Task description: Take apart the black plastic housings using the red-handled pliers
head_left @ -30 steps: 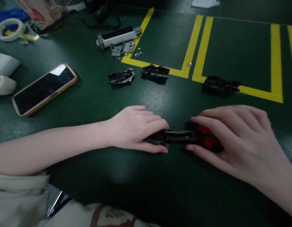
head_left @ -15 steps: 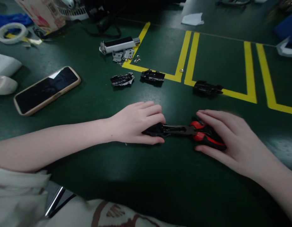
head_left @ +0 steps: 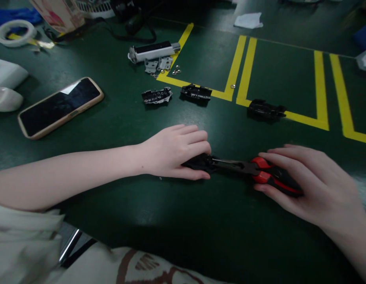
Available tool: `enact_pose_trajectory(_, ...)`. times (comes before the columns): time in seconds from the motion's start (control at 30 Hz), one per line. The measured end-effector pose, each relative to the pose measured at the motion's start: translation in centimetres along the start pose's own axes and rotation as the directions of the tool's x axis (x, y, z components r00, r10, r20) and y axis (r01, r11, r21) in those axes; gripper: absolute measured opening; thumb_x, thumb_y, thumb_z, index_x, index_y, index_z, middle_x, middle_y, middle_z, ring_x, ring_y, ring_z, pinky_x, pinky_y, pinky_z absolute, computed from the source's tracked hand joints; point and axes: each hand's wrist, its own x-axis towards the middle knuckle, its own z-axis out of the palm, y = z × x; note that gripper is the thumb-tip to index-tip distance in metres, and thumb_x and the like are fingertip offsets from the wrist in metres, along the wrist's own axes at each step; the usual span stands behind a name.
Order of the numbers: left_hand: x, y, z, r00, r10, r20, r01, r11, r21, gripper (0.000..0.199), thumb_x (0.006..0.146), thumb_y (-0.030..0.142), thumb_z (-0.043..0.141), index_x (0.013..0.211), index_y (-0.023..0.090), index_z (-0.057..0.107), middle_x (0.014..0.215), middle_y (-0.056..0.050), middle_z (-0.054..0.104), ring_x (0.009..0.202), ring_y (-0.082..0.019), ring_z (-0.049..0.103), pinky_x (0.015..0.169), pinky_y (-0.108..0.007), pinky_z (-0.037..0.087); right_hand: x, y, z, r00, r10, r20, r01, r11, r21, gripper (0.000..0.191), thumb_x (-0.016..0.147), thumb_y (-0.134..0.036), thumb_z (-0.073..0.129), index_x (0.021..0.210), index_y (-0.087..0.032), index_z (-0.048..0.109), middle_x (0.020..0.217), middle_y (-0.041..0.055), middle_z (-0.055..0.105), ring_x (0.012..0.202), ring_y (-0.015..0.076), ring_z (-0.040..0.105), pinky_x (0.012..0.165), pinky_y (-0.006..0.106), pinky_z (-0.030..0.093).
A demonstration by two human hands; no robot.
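Note:
My left hand (head_left: 183,152) is closed around a black plastic part (head_left: 200,161) low over the green table, and its fingers hide much of the part. My right hand (head_left: 313,181) grips needle-nose pliers (head_left: 262,171) by their red and black handles. The long dark jaws point left, and their tips meet the right end of the black part. Whether the tips pinch a piece of it is too small to tell. Beyond my hands lie three similar black plastic parts: one with a light edge (head_left: 157,96), a middle one (head_left: 196,93) and a right one (head_left: 266,109).
A phone (head_left: 61,106) lies at left, near white objects (head_left: 6,98) and a tape roll (head_left: 15,33). Behind the parts are a white and black cylinder (head_left: 154,52), metal brackets (head_left: 158,64) and several small rings (head_left: 176,70). Yellow tape lines (head_left: 321,86) mark the table.
The pliers' handles have come closer together, and my right hand with the pliers has shifted a little right. My left hand still holds the black part. The whole view has shifted slightly.

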Motion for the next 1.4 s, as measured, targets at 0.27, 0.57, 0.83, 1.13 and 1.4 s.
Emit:
enact_pose_trajectory(0.27, 0.23, 0.09, -0.15, 1.000, 0.013, 0.014, -0.012, 0.998, -0.054, 0.040, 0.096, 0.052, 0.058, 0.105, 0.013, 0.065, 0.095, -0.007, 0.068, 0.084, -0.019, 0.059, 0.072, -0.029, 0.044, 0.47, -0.30, -0.31, 0.999, -0.025, 0.032, 0.023, 0.998, 0.062, 0.045, 0.096, -0.044, 0.055, 0.114, -0.003, 0.060, 0.100, 0.0196, 0.065, 0.085, 0.0255, 0.065, 0.063, 0.035, 0.056)
enact_pose_trajectory(0.57, 0.32, 0.00, -0.11, 0.999, -0.016, 0.027, 0.020, 0.989, -0.145, 0.042, 0.096, 0.052, 0.059, 0.110, 0.013, 0.063, 0.098, -0.007, 0.070, 0.086, -0.019, 0.063, 0.073, -0.028, 0.045, -0.12, -0.22, -0.07, 0.999, 0.027, 0.018, -0.028, 0.997, 0.077, 0.043, 0.097, -0.047, 0.052, 0.128, -0.017, 0.055, 0.107, 0.0145, 0.068, 0.088, 0.0250, 0.069, 0.061, 0.035, 0.057)
enact_pose_trajectory(0.83, 0.45, -0.02, 0.04, 0.997, -0.032, 0.075, 0.043, 0.989, -0.141, 0.050, 0.092, 0.061, 0.059, 0.114, 0.016, 0.066, 0.097, -0.006, 0.073, 0.084, -0.019, 0.065, 0.074, -0.029, 0.042, 0.38, -0.24, -0.17, 1.000, -0.004, 0.013, 0.002, 0.995, 0.096, 0.040, 0.095, -0.045, 0.056, 0.123, -0.015, 0.057, 0.099, 0.0131, 0.071, 0.085, 0.0245, 0.070, 0.062, 0.035, 0.058)
enact_pose_trajectory(1.13, 0.51, -0.14, -0.47, 0.992, -0.090, 0.084, 0.110, 0.953, -0.283, 0.042, 0.087, 0.055, 0.070, 0.104, 0.017, 0.069, 0.090, -0.002, 0.073, 0.081, -0.016, 0.066, 0.072, -0.027, 0.042, 0.60, -0.33, -0.33, 0.999, -0.047, 0.017, 0.045, 0.995, 0.084, 0.041, 0.097, -0.042, 0.054, 0.115, -0.006, 0.059, 0.096, 0.0172, 0.068, 0.084, 0.0244, 0.068, 0.062, 0.034, 0.058)
enact_pose_trajectory(1.4, 0.72, 0.15, -0.30, 0.983, -0.147, 0.107, 0.171, 0.947, -0.272, 0.038, 0.087, 0.049, 0.072, 0.106, 0.017, 0.067, 0.096, -0.001, 0.075, 0.083, -0.016, 0.069, 0.076, -0.028, 0.042, 0.27, -0.27, -0.19, 0.999, -0.034, 0.018, 0.033, 0.999, 0.044, 0.042, 0.095, -0.041, 0.057, 0.116, -0.006, 0.060, 0.098, 0.0182, 0.069, 0.087, 0.0266, 0.068, 0.065, 0.036, 0.057)
